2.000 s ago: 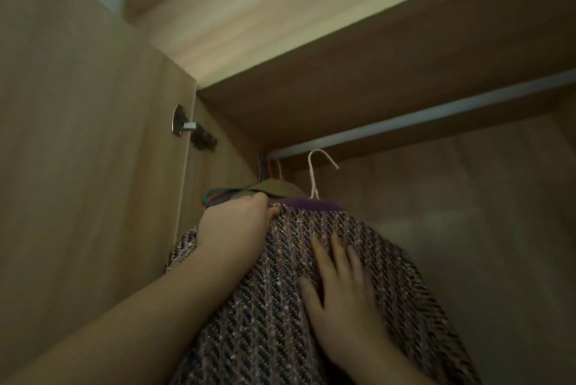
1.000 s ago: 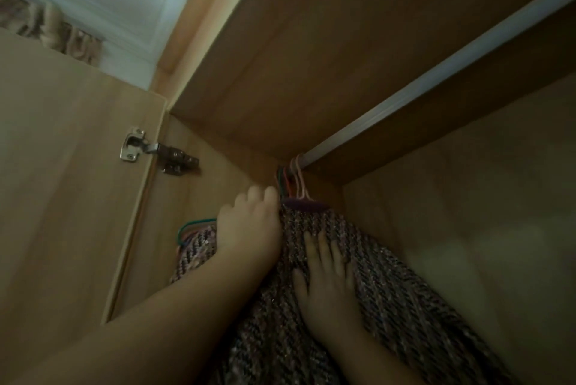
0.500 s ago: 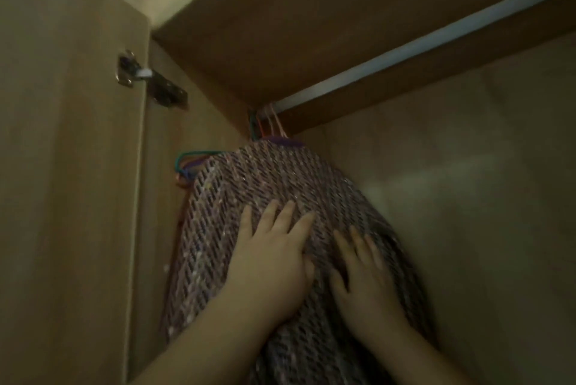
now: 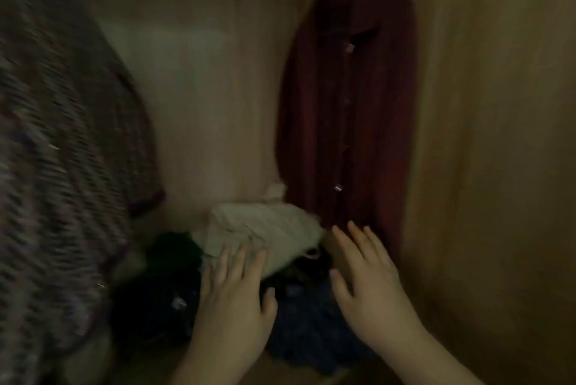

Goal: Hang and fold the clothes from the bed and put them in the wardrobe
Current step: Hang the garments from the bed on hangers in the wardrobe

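Tweed garment (image 4: pixel 56 166): hangs at the wardrobe's (image 4: pixel 202 88) left, apart from both my hands. Left hand (image 4: pixel 233 300) and right hand (image 4: pixel 367 285): fingers straight, spread, holding nothing, over a pale cloth (image 4: pixel 265 229) and dark heap (image 4: pixel 305 322). Dark red garment (image 4: pixel 349 104): hangs just beyond my right fingertips.

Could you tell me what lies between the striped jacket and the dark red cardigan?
In the head view, the wardrobe's bare back wall, with a crumpled pale cloth lower down.

No text, brand, number or sign can be read, as the view is dim and blurred. A small pale tag (image 4: pixel 179 302) is seen on the dark heap of crumpled clothes (image 4: pixel 156 316) — nothing on it can be made out.
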